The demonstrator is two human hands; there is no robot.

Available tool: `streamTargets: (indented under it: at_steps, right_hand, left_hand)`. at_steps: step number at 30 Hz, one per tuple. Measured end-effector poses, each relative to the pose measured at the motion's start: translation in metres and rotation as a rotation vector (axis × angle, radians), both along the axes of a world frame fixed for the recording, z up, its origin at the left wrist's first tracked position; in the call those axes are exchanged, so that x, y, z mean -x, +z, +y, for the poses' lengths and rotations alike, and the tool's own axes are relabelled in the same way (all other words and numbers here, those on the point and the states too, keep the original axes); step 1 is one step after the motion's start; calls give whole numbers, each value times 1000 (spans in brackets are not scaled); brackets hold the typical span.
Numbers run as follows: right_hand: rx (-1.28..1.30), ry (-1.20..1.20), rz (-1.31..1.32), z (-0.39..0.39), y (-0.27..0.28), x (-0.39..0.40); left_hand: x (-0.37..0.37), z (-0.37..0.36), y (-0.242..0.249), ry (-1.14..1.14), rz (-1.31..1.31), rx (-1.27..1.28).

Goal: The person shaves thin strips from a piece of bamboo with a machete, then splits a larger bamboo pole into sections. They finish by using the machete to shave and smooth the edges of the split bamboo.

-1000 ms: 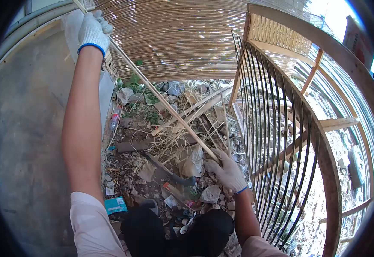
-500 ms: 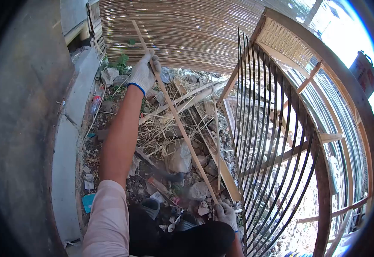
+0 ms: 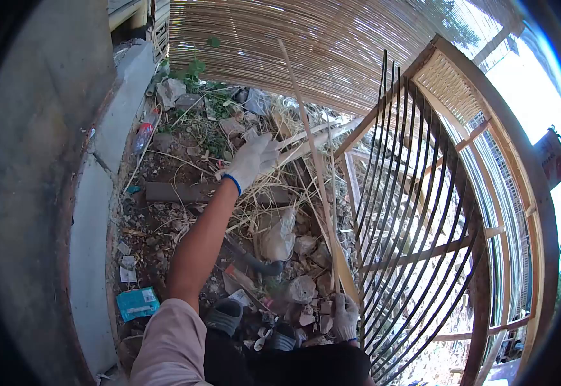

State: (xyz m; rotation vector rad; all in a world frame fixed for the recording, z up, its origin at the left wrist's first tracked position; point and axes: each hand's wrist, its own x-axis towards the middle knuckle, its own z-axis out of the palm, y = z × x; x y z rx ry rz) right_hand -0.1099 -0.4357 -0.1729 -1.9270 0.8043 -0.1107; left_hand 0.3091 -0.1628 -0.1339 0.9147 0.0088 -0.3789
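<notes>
My left hand [image 3: 255, 162], in a white knitted glove with a blue cuff, reaches over the straw with its fingers stretched out and nothing in them. To its right, a long pale bamboo strip [image 3: 311, 138] slants from the woven screen down toward my right hand. My right hand [image 3: 345, 317], gloved too, is low by the rack, its fingers closed round the strip's lower end, which is partly hidden. A thinner strip [image 3: 334, 186] and a wider wooden slat [image 3: 343, 273] are beside it.
A slanted rack of dark rods [image 3: 415, 212] in a wooden frame stands to the right. Bamboo screening [image 3: 261, 51] closes the back, and a grey wall ledge [image 3: 94, 257] runs along the left. Rubble, straw and plastic bags [image 3: 279, 238] litter the ground around my sandals [image 3: 224, 315].
My left hand has let go of the bamboo strip and moved down and right, opening. The strip has swung to the right, toward the rack. My right hand has risen slightly.
</notes>
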Motion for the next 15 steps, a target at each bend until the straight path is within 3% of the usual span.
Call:
streamTargets:
  at_steps: [2, 5, 11, 15]
  right_hand:
    - [122, -55, -11, -24, -15, -17]
    - [105, -114, -17, -29, -3, -61]
    - [276, -62, 3, -69, -39, -129]
    - [222, -60, 24, -97, -81, -148]
  left_hand:
    - [41, -6, -27, -56, 97, -93]
    - [110, -15, -63, -194, 224, -185]
    - [226, -17, -113, -457, 108, -311]
    - [251, -6, -131, -454, -83, -391]
